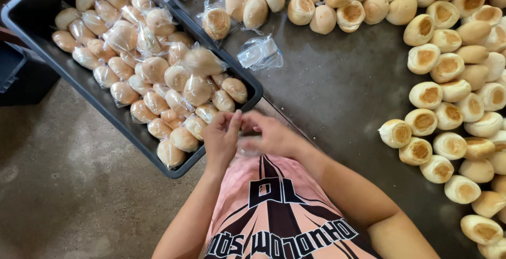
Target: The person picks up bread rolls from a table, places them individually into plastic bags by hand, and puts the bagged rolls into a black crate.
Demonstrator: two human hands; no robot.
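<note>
Your left hand [221, 139] and right hand [271, 135] meet at the table edge [316, 106], fingertips pinching a thin clear plastic bag [247, 145] between them, just beside the dark crate [31, 24] of bagged buns [153, 69]. Whether the bag holds anything cannot be told. Judged risk: the slippery film could slide from your pinch and drop to the floor [68, 185], since it hangs past the edge.

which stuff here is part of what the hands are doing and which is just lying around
In use:
- left hand and right hand, fingers on a clear plastic bag
- bare buns on the table
- grey crate of bagged buns

Lying about:
- loose empty bag
- dark bin on the floor
</note>
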